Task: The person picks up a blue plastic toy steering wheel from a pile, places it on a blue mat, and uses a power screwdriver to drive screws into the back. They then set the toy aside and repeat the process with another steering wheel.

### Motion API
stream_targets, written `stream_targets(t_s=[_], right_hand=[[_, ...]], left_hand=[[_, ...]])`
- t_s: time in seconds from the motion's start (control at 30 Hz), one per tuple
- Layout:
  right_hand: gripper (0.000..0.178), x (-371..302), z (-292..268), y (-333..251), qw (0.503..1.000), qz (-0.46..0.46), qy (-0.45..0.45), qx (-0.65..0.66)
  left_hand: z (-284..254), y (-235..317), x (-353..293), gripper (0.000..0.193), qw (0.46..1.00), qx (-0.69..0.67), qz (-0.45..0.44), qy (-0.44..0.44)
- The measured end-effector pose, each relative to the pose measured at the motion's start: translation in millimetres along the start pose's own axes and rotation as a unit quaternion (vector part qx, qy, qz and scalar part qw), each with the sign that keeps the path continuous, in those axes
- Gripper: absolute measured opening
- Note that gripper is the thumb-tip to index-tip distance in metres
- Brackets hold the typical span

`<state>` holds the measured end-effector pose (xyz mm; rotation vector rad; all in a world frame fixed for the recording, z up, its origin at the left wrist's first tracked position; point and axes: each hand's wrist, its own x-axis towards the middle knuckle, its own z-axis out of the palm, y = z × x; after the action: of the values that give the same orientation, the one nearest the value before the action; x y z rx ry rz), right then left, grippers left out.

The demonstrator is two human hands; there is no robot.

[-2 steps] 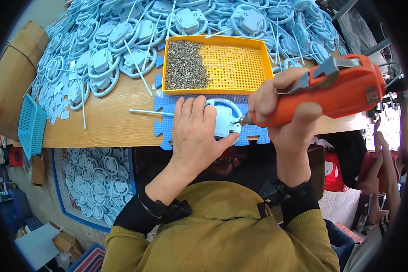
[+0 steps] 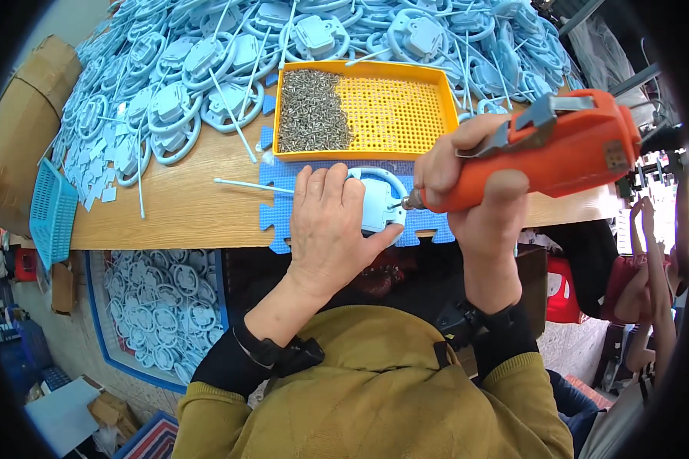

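On a blue foam mat (image 2: 277, 216) lies a light blue plastic ring-shaped part (image 2: 376, 200) with a boxy middle and a thin rod sticking out to the left. My left hand (image 2: 325, 206) presses down over its left side, the thumb along its lower edge, gripping it against the mat. An orange electric screwdriver (image 2: 547, 157) with a metal clip is held nearly level in my right hand (image 2: 478, 172). Its bit touches the right side of the boxy middle; whether a screw is under the tip is too small to tell. My left palm hides part of the ring.
Behind the mat stands a yellow tray (image 2: 367, 155) with many small screws (image 2: 310, 111) in its left half. A large heap of similar blue parts (image 2: 207, 57) covers the table's back. A blue basket (image 2: 53, 210) hangs at the left edge; a crate (image 2: 99, 321) of parts stands below. Another person's arms (image 2: 654, 268) show at right.
My right hand and the screwdriver have shifted slightly to the left. My left hand and the blue part stay nearly in place.
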<state>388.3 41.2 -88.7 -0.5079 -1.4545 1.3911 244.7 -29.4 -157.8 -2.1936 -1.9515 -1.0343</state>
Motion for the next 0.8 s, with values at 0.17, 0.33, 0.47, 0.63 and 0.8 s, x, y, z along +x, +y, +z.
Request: stream_targets(t_s=[0.17, 0.33, 0.47, 0.63, 0.8], right_hand=[[0.06, -0.3, 2.6, 0.9, 1.0, 0.004, -0.014, 0.004], [0.057, 2.1, 11.1, 2.7, 1.0, -0.019, 0.006, -0.01], [0.054, 0.4, 5.7, 14.3, 0.999, -0.039, -0.003, -0.019], [0.051, -1.1, -2.2, 9.4, 0.998, 0.021, 0.026, 0.044], [0.02, 26.4, -6.6, -8.0, 0.99, -0.028, 0.033, 0.135]], left_hand=[[0.7, 1.8, -0.4, 0.057, 0.999, -0.035, -0.025, -0.013], [-0.6, -0.4, 0.6, 0.058, 0.999, -0.033, -0.023, -0.019], [-0.8, 1.2, 3.5, 0.064, 0.999, -0.044, -0.016, -0.001], [1.5, 4.2, 8.1, 0.059, 0.999, -0.037, -0.008, -0.029], [-65.1, -30.0, -34.6, 0.059, 0.993, 0.041, -0.108, 0.009]])
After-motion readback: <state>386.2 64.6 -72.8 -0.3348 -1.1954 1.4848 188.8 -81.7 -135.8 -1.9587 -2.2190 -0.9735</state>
